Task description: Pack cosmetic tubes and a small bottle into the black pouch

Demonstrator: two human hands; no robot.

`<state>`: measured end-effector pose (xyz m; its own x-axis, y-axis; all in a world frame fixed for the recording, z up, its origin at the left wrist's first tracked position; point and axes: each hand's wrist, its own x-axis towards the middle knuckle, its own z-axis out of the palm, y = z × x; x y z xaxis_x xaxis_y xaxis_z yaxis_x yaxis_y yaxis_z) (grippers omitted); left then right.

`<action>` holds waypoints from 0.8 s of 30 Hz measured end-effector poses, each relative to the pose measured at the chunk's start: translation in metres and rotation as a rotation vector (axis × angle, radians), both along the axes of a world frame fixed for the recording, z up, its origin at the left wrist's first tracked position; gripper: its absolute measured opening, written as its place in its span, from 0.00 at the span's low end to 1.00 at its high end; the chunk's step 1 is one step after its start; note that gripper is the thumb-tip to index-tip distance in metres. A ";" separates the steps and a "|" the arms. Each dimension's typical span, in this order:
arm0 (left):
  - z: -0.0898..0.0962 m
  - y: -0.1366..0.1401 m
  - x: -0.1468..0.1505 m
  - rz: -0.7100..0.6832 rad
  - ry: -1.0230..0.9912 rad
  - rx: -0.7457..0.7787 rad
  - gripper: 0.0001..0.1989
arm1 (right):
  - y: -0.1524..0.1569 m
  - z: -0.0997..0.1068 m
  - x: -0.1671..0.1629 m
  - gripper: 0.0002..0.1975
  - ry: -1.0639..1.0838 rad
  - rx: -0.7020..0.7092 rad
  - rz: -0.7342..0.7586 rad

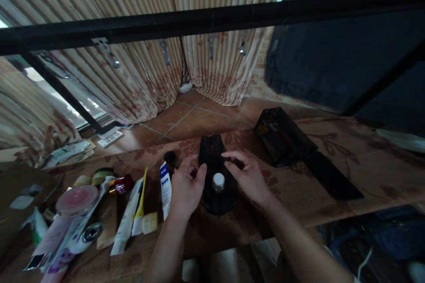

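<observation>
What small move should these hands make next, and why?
Probably ease the sides of the pouch slightly wider: the left hand and right hand already flank it, and the bottle sits between them, its white cap showing, so more room might help it settle.

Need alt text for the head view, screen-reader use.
A person's left hand and right hand flank a black pouch with a white-capped container in or on it, atop a patterned cloth. Tubes lie to the left; a second dark pouch lies to the right.
</observation>
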<state>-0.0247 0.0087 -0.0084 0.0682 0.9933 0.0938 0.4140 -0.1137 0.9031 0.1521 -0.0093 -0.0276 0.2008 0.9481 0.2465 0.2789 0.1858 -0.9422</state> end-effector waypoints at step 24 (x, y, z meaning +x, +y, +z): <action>0.005 0.010 -0.042 0.283 0.253 0.049 0.16 | -0.004 -0.004 0.002 0.12 -0.029 -0.014 -0.010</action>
<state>-0.0667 0.0189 -0.0034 -0.1807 0.9709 0.1570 0.6443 -0.0037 0.7648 0.1543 -0.0138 -0.0312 0.2037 0.9495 0.2386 0.3076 0.1693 -0.9363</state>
